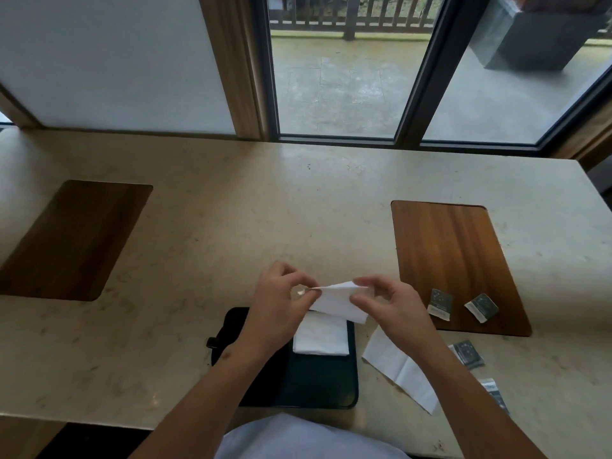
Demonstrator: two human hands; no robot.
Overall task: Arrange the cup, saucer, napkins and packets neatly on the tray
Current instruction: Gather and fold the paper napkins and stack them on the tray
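Tray [351, 385] sits dark at the near table [231, 207] edge, right in front of me, w/ one folded napkin [320, 336] already lying flat on its far end. I reckon that's the start of a stack. Either side of the tray, well apart, lie two wooden mats: left mat [73, 240] bare, right mat [457, 260] carrying two packets [439, 303] near its front edge. Two more packets [468, 354] lie loose on the table btw the right mat and the near edge; the lowest is partly cut off by my right forearm.

An unfolded napkin [400, 369] lies spread on the table just right of the tray, prob waiting its turn.

Held napkin [341, 299] hangs above the tray's far end, over the folded one. Left hand [281, 293] pinches its left corner, right hand [387, 299] pinches the right end; both sets of fingers are closed on the paper, holding the top edge taut so the fold lines up. My guess: mid-fold, then it goes on the stack.

Cup and saucer: not in view. A small dark thing pokes out at the tray's left side, can't tell what.
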